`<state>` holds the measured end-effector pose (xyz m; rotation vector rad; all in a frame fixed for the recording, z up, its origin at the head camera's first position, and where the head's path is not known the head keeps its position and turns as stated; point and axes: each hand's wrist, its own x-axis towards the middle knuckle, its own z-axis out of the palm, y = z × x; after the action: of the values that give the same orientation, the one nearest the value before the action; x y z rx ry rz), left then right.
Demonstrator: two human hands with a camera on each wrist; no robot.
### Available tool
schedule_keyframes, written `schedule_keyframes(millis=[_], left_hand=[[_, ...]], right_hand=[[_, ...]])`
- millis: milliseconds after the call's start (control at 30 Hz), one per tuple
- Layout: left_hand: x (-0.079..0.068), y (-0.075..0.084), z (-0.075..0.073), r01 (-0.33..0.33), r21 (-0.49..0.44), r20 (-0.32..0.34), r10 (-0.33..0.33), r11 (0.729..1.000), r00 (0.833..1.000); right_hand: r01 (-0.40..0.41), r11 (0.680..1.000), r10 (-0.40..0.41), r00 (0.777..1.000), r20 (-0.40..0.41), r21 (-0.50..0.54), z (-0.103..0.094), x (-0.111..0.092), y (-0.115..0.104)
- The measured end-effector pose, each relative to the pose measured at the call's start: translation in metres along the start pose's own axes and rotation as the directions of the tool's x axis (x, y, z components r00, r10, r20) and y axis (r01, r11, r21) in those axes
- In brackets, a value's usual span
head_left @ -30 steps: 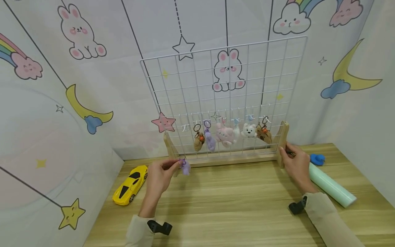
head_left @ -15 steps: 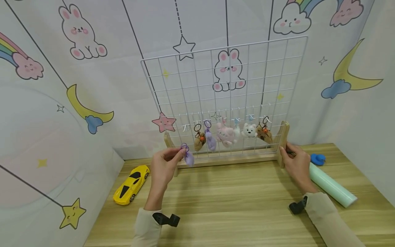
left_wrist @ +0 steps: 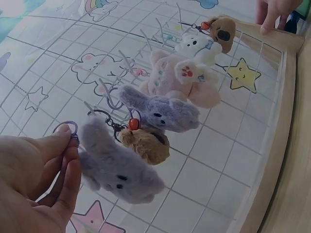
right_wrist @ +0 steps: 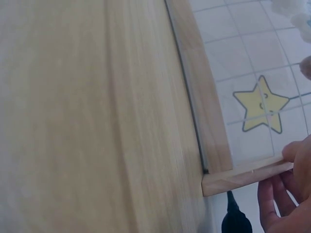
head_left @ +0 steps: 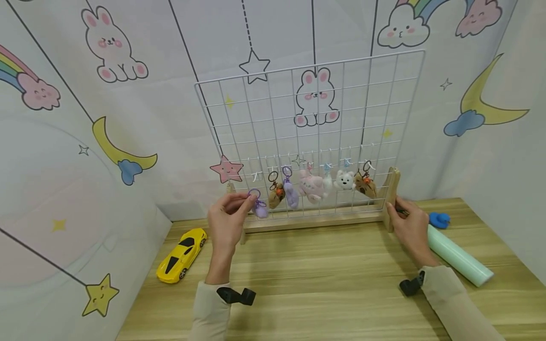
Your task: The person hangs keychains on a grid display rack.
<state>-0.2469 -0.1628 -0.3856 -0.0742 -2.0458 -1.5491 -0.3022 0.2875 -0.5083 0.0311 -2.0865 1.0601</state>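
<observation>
My left hand (head_left: pixel 226 222) pinches the purple ring of a lilac plush keychain (left_wrist: pixel 124 172) between thumb and fingertips, in front of the wire grid rack (head_left: pixel 309 67) at its lower left. A white hook (head_left: pixel 256 176) juts out just above that ring. To its right hang a brown plush (head_left: pixel 276 196), another lilac plush (head_left: pixel 292 195), a pink plush (head_left: pixel 312 186), a white bear plush (head_left: pixel 344 180) and a second brown plush (head_left: pixel 365 184). My right hand (head_left: pixel 410 229) grips the rack's right wooden post (head_left: pixel 391 199), thumb in front; the right wrist view shows fingers behind.
On the wooden table (head_left: pixel 315 284), a yellow toy car (head_left: pixel 182 255) lies left of the rack. A blue rubber duck (head_left: pixel 439 219) and a pale green cylinder (head_left: pixel 459 255) lie beyond my right hand. A patterned cloth backdrop (head_left: pixel 273 28) rises behind the rack.
My left hand has lifted the lilac plush keychain from near the rack's base up toward the leftmost hook. My right hand stays on the wooden post.
</observation>
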Motion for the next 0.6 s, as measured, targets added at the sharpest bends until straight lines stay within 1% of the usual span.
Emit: schedule_keyframes(millis=[133,267,367,600], left_hand=[[0.003,0.002,0.004,-0.014,-0.061,-0.041,0.012,0.998,0.999],[0.006,0.003,0.010,-0.012,-0.117,-0.077,0.003,0.993,0.997],[0.009,0.003,0.015,-0.005,-0.138,-0.098,-0.009,0.990,0.995],[0.013,-0.003,0.022,-0.018,-0.191,-0.143,-0.009,0.981,0.990]], right_hand=[[-0.007,1.000,0.007,1.000,0.005,-0.003,0.000,0.000,0.000],[-0.010,1.000,0.010,1.000,0.010,-0.017,0.000,0.000,0.000],[-0.010,1.000,0.010,1.000,0.016,-0.022,-0.001,0.000,0.000],[-0.007,1.000,0.007,1.000,0.008,-0.005,-0.001,0.000,-0.001]])
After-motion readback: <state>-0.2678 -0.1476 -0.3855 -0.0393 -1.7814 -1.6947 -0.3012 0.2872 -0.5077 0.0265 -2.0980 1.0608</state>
